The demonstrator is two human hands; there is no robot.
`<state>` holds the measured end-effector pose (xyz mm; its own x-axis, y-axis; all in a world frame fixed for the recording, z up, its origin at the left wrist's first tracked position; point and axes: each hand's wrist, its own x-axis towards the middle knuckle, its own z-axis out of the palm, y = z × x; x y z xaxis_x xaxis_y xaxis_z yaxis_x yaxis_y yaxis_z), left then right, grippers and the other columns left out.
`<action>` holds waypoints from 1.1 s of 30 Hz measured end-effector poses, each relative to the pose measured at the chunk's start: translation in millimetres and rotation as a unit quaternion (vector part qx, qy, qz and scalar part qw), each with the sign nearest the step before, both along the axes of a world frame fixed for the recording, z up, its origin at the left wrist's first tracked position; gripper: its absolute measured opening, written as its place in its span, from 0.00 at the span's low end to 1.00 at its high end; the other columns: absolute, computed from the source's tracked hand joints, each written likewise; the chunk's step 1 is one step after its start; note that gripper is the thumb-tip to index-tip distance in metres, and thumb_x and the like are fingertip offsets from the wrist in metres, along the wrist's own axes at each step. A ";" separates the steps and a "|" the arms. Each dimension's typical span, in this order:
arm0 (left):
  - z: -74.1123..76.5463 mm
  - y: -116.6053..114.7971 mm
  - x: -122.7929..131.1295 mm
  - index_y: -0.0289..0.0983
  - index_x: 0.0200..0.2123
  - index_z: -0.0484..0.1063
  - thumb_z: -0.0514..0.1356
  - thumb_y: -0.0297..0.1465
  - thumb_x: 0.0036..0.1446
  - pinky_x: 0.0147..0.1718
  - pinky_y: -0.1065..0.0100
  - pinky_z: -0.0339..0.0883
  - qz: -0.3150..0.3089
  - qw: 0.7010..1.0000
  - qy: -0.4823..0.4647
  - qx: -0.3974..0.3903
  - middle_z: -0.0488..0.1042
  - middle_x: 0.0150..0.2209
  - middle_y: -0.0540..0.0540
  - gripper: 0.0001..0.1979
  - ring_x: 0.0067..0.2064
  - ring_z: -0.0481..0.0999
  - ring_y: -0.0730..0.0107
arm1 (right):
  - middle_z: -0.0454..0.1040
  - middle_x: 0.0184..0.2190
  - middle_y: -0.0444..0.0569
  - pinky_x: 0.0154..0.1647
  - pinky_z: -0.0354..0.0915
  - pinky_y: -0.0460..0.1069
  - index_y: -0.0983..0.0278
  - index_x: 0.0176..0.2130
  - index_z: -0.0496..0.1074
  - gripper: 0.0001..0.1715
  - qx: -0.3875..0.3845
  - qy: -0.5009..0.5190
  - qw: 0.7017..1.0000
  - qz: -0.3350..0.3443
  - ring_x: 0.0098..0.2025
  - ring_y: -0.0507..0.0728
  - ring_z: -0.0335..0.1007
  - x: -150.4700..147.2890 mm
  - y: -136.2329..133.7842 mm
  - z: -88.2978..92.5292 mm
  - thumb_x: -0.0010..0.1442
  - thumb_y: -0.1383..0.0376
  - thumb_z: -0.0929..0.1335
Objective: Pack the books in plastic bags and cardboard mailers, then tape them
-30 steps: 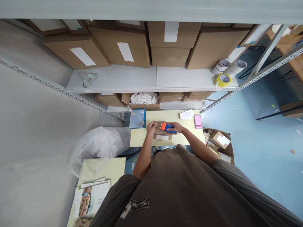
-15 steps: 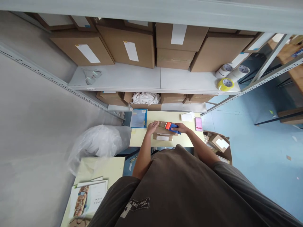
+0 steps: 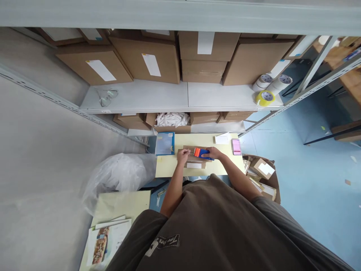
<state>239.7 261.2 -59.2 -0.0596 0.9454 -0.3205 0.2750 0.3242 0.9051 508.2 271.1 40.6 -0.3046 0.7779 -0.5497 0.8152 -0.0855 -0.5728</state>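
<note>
On the pale yellow table (image 3: 166, 165) lies a brown cardboard box (image 3: 190, 148), with a white label (image 3: 194, 165) toward its near side. My right hand (image 3: 213, 153) is wrapped round a blue and orange tape dispenser (image 3: 197, 152) held over the box. At the box's left part is my left hand (image 3: 184, 156), its fingers pinched together; what they hold, if anything, is too small to name.
Behind the table stands a shelf (image 3: 160, 94) with cardboard boxes and tape rolls (image 3: 265, 98). A blue folder (image 3: 165, 143), white papers (image 3: 222, 138) and a pink item (image 3: 236, 146) lie on the table. A plastic bag (image 3: 121, 173) bulges at left; an open carton (image 3: 278, 184) sits at right.
The tape dispenser has shifted slightly left and sits nearer my left hand. My left hand has moved a little down and its fingers look more closed. The camera view has shifted slightly.
</note>
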 end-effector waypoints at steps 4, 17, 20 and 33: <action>-4.3 -0.7 -17.1 0.39 0.28 0.82 0.68 0.45 0.56 0.36 0.67 0.69 0.047 0.999 -0.006 -0.016 0.80 0.26 0.48 0.15 0.33 0.79 0.64 | 0.83 0.36 0.50 0.36 0.66 0.48 0.62 0.38 0.78 0.33 -0.012 0.011 1.000 0.000 0.38 0.59 0.77 1.9 2.0 0.3 0.55 0.36 0.77; -32.1 -11.0 -73.5 0.38 0.19 0.74 0.73 0.34 0.47 0.28 0.68 0.66 0.194 0.968 -0.100 -0.121 0.72 0.19 0.49 0.12 0.24 0.70 0.71 | 0.83 0.38 0.51 0.37 0.66 0.48 0.61 0.38 0.78 0.33 0.007 -0.002 1.000 0.029 0.40 0.60 0.78 -21.8 13.3 -9.8 0.56 0.36 0.76; -43.3 -14.2 -68.1 0.37 0.20 0.74 0.74 0.33 0.46 0.27 0.69 0.66 0.199 0.964 -0.110 -0.139 0.72 0.19 0.48 0.13 0.24 0.71 0.72 | 0.83 0.38 0.51 0.37 0.65 0.48 0.61 0.38 0.78 0.33 0.006 -0.018 0.999 0.043 0.39 0.61 0.77 -24.6 13.8 -9.8 0.55 0.35 0.76; -76.9 -13.8 -25.9 0.34 0.36 0.78 0.74 0.38 0.54 0.32 0.64 0.74 0.077 0.979 -0.095 -0.162 0.76 0.23 0.45 0.14 0.29 0.79 0.63 | 0.84 0.40 0.53 0.40 0.66 0.48 0.62 0.41 0.80 0.34 0.018 -0.051 0.997 0.048 0.42 0.61 0.78 -33.1 11.7 -0.5 0.59 0.35 0.75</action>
